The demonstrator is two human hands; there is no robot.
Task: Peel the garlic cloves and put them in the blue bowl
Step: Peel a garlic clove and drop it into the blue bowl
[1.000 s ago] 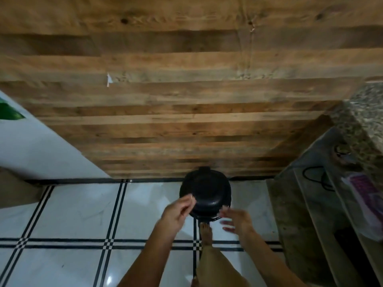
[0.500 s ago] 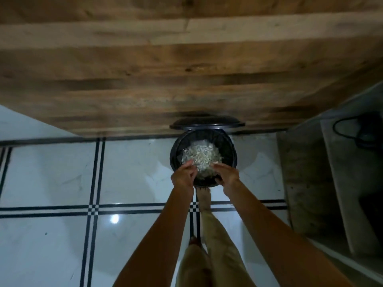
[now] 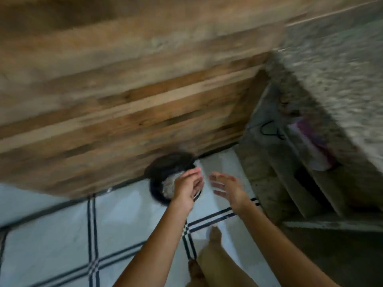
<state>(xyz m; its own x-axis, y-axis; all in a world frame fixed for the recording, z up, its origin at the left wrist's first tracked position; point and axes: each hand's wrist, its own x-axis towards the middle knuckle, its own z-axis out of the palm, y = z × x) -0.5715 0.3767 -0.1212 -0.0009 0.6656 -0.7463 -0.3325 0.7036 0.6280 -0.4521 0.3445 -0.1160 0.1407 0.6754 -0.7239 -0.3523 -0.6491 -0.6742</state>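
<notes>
**Hands over the open bin**

The fingers [image 3: 216, 184] of the right hand [image 3: 227, 188] are spread and straight, holding nothing. The left hand [image 3: 187, 188] has its fingers loosely bent over the mouth of a black bin [image 3: 159, 172] — the frame is smeared by motion, so whether anything is pinched between them I cannot tell. The two hands are near each other but apart.

Under the left hand the black bin stands on the floor with its lid [image 3: 170, 162] tipped up at the back. Inside lies a pale heap of papery scraps [image 3: 169, 186], filling much of the opening.

The bin sits against a wooden plank wall [image 3: 124, 90] on a white tiled floor [image 3: 51, 235] with dark stripes. To the right is a speckled stone counter [image 3: 331, 69] — beneath it grey shelves [image 3: 290, 162] holding a black cable [image 3: 269, 129] and a pinkish packet [image 3: 310, 139]. A bare foot [image 3: 215, 235] shows below the hands. No garlic cloves or blue bowl are in sight.
</notes>
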